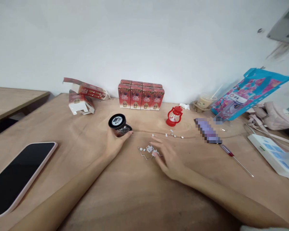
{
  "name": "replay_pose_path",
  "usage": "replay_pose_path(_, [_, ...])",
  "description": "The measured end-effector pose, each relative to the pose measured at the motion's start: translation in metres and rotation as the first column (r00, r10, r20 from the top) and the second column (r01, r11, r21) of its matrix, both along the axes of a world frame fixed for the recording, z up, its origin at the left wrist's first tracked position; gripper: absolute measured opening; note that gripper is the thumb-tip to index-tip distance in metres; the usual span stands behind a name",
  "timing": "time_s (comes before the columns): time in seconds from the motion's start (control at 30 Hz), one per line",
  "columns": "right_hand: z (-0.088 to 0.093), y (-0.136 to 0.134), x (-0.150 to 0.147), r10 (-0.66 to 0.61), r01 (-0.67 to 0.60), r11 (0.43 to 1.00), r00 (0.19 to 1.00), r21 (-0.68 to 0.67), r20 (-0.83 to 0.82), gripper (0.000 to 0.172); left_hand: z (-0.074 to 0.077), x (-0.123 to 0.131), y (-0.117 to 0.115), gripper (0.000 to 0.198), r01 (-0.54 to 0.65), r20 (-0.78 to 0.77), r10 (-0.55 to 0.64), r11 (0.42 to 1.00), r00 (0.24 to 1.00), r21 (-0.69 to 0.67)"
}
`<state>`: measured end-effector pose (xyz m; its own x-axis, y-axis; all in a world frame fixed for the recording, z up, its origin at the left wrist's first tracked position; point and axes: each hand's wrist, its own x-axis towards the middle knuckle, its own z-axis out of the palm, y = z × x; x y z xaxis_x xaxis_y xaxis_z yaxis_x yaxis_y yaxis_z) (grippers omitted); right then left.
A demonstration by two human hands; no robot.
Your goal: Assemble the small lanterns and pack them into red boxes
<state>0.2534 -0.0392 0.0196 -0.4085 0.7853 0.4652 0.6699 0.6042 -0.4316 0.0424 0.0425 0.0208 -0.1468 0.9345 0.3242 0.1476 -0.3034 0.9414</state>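
My left hand [114, 141] is wrapped around a small black lantern [117, 121]. The lantern is tilted so that its round black base, with a pale disc in the middle, faces me. A clear part and a black side handle show below the base. Over the tabletop, my right hand [170, 157] has its fingers apart, and no held thing is visible. Its fingertips are at a bent thin wire [146, 158] and small white pieces [149, 148]; whether they touch cannot be told. Just beyond lie several small button-like discs [174, 136].
Red printed boxes [135, 96] stand by the wall, with an opened box [82, 104] to their left. A red lantern [174, 116] stands further right. Also around are a screwdriver [237, 162], phone [21, 175], drink cup [204, 102], blue floral bag [243, 93] and white power strip [272, 155].
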Motion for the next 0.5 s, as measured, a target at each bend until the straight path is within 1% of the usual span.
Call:
replay_pose_path(0.07, [-0.002, 0.002, 0.017, -0.073, 0.074, 0.996, 0.997, -0.042, 0.031, 0.036, 0.0, 0.0, 0.001, 0.04, 0.021, 0.05, -0.02, 1.0, 0.999, -0.02])
replay_pose_path(0.1, [-0.004, 0.002, 0.026, -0.082, 0.088, 0.993, 0.994, -0.079, 0.071, 0.036, -0.001, 0.0, 0.001, 0.04, 0.025, 0.069, -0.023, 0.999, 0.997, -0.029])
replay_pose_path(0.2, [-0.012, 0.0, 0.049, -0.049, 0.075, 0.989, 0.981, -0.129, 0.187, 0.039, -0.003, 0.0, 0.002, 0.041, 0.02, 0.089, -0.017, 0.999, 0.996, -0.04])
replay_pose_path(0.27, [-0.015, 0.003, 0.06, -0.055, 0.077, 0.993, 0.974, -0.094, 0.221, 0.038, -0.004, -0.001, 0.003, 0.043, 0.017, 0.1, -0.015, 0.999, 0.995, -0.028])
replay_pose_path(0.37, [-0.015, 0.013, 0.068, -0.085, 0.086, 0.996, 0.971, 0.005, 0.221, 0.032, -0.007, -0.001, 0.004, 0.045, 0.006, 0.087, -0.005, 1.0, 0.996, -0.007])
replay_pose_path(0.43, [-0.012, 0.02, 0.067, -0.081, 0.067, 0.995, 0.978, 0.074, 0.195, 0.027, -0.008, -0.001, 0.003, 0.044, 0.009, 0.075, -0.008, 1.0, 0.997, -0.009])
replay_pose_path(0.5, [-0.008, 0.024, 0.06, -0.069, 0.049, 0.992, 0.982, 0.114, 0.178, 0.026, -0.01, -0.001, 0.002, 0.045, 0.021, 0.077, -0.021, 1.0, 0.997, 0.002])
